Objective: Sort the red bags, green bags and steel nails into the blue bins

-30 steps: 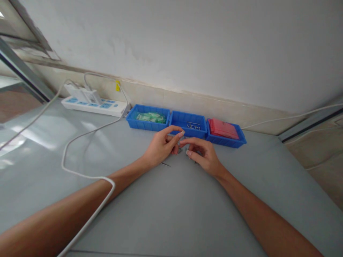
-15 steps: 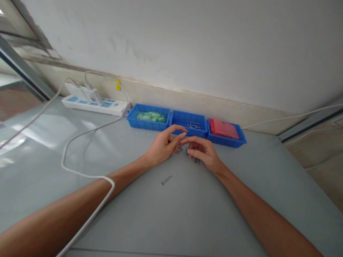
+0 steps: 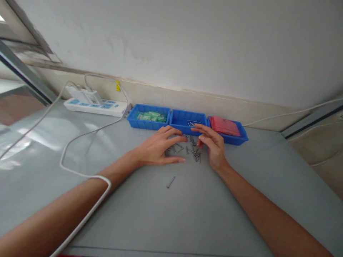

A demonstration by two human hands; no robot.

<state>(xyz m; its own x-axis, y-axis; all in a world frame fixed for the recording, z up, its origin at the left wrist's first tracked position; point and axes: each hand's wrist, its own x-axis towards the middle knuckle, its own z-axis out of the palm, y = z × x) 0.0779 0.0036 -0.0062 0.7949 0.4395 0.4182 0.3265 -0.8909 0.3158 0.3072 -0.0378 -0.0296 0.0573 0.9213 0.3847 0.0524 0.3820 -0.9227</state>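
Note:
Several loose metal screws (image 3: 187, 150) lie in a scattered pile on the grey table, between my two hands. Over the pile's left side, my left hand (image 3: 154, 148) is spread palm down, its thumb stretched apart from the fingers; some screws show beneath it. My right hand (image 3: 216, 148) is at the right edge of the pile, fingers bent but apart, with nothing visible in its grasp. A single screw (image 3: 170, 182) rests nearer to me, away from the others. Behind the hands, the middle blue bin (image 3: 178, 116) contains a few more screws.
The left blue bin (image 3: 147, 125) contains green-and-white packets (image 3: 151, 116). Red packets (image 3: 225, 126) fill the right blue bin (image 3: 242, 137). A white power strip (image 3: 98, 109) stands at the back left. Its white cable (image 3: 80, 174) loops across my left forearm. A wall rises behind the bins.
My hands have moved apart from their near-touching position, and the left has spread open. More of the screw pile shows between them. The single screw lies slightly farther right, at a steeper angle.

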